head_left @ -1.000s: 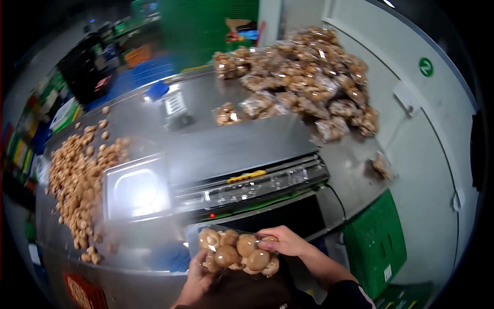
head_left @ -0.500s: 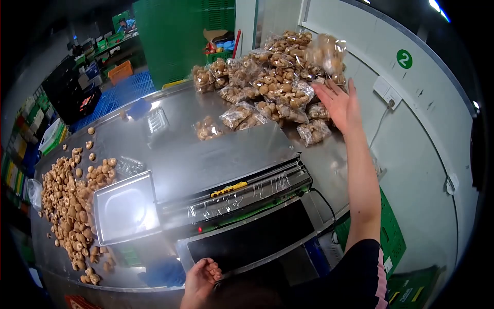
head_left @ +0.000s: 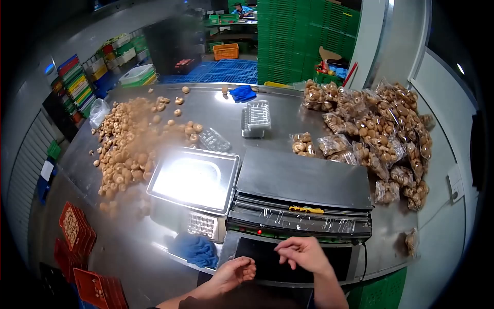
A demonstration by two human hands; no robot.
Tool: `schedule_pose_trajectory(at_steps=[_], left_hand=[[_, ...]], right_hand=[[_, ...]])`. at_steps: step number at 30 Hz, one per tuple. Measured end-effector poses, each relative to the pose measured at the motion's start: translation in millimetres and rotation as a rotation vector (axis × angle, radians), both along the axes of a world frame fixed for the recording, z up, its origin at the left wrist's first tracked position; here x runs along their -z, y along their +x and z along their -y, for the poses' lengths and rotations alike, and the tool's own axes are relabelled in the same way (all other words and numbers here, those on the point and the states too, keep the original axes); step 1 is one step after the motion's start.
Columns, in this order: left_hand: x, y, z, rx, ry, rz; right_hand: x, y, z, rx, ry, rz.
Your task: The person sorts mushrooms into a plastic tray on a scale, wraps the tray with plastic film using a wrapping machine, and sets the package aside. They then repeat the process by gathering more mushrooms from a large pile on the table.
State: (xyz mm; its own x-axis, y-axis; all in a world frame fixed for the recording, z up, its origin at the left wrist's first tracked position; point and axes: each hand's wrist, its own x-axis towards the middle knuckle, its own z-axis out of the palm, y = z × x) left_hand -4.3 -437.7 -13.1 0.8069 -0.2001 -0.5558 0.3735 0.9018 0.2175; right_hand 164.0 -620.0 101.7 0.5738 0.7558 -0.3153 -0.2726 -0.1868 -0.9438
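Observation:
My left hand (head_left: 234, 273) is at the front edge of the wrapping machine (head_left: 303, 180), its fingers curled in, with nothing visible in them. Just right of it, my right hand (head_left: 303, 255) hovers over the machine's black plate (head_left: 272, 257), fingers loosely bent and apart, holding nothing. Left of the machine is a scale with a shiny metal tray (head_left: 193, 177) on top. Loose mushrooms (head_left: 123, 149) lie heaped on the left of the steel table. Packed mushroom bags (head_left: 381, 123) are piled at the right.
Clear plastic trays (head_left: 257, 116) and a blue cloth (head_left: 243, 93) lie toward the back. Another blue cloth (head_left: 198, 251) is by the scale. Red crates (head_left: 98, 288) stand at lower left, green crates (head_left: 280, 41) behind the table. A person (head_left: 241, 10) is far back.
The view has turned left. My right hand has come back from the bag pile to beside my left hand. The bag that was blurred above the pile is no longer in the air.

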Motion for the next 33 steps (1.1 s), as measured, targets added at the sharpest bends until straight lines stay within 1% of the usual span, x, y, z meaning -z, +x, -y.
schedule_pose_trajectory(at_steps=[1,3,4,7,8,10,12,13,14,16,18,19,22,25,26,27,29,30,31,33], left_hand=[[8.9,-0.3,1.8,0.023,-0.034,0.023],[28.4,-1.4,5.6,0.070,-0.099,0.074],[35.0,-1.8,11.1,0.061,-0.062,0.082],[12.9,4.0,14.0,0.096,0.161,0.034],[-1.1,4.3,14.4,0.085,0.160,0.021],[-2.0,-0.3,11.0,0.020,0.198,0.040],[-8.6,-3.7,8.1,-0.051,0.224,0.069],[-15.7,-3.6,8.5,-0.071,0.284,0.037],[-22.8,-2.9,9.9,-0.091,0.344,0.003],[-17.2,-4.5,7.2,-0.125,0.278,-0.080],[8.7,-10.4,0.0,-0.155,0.024,-0.173],[4.4,-12.2,-2.2,-0.166,0.046,-0.180],[-15.2,-14.5,-14.1,-0.215,0.122,-0.202],[-27.0,-23.2,-25.2,-0.296,0.196,-0.243],[-26.5,-26.4,-31.9,-0.296,0.207,-0.253],[-22.9,-29.4,-38.1,-0.336,0.226,-0.255],[-28.2,-31.9,-54.8,-0.389,0.298,-0.215],[-24.8,-33.3,-65.6,-0.400,0.311,-0.151],[-22.7,-32.2,-75.0,-0.398,0.336,-0.123],[-22.7,-30.4,-97.7,-0.397,0.388,-0.062]], right_hand=[[0.7,-6.9,-6.7,-0.026,-0.046,-0.013],[6.0,-24.5,-22.1,-0.032,-0.045,-0.022],[10.9,-32.8,-28.6,-0.047,-0.036,-0.061],[26.9,-57.1,-43.2,-0.147,0.023,-0.083],[29.9,-62.8,-47.5,-0.178,0.003,0.003],[36.6,-70.5,-51.1,-0.228,-0.004,0.213],[45.1,-71.4,-50.9,-0.268,0.019,0.287],[47.1,-70.9,-51.4,-0.288,0.032,0.322],[46.7,-69.3,-51.5,-0.301,0.020,0.304],[44.5,-64.7,-53.4,-0.334,-0.006,0.267],[42.0,-64.6,-59.2,-0.302,0.020,0.220],[41.8,-65.0,-62.7,-0.288,0.031,0.191],[48.5,-62.8,-78.6,-0.359,-0.025,0.048],[41.9,-65.0,-100.8,-0.302,0.001,0.096],[25.8,-62.6,-110.6,-0.308,-0.012,0.047],[26.8,-63.5,-119.0,-0.302,0.017,0.053],[31.1,-64.2,-135.6,-0.278,0.073,0.076],[25.3,-61.5,-144.8,-0.260,0.039,0.119],[35.3,-60.2,-152.7,-0.241,0.058,0.239],[33.4,-55.2,-168.0,-0.210,-0.034,0.196]])
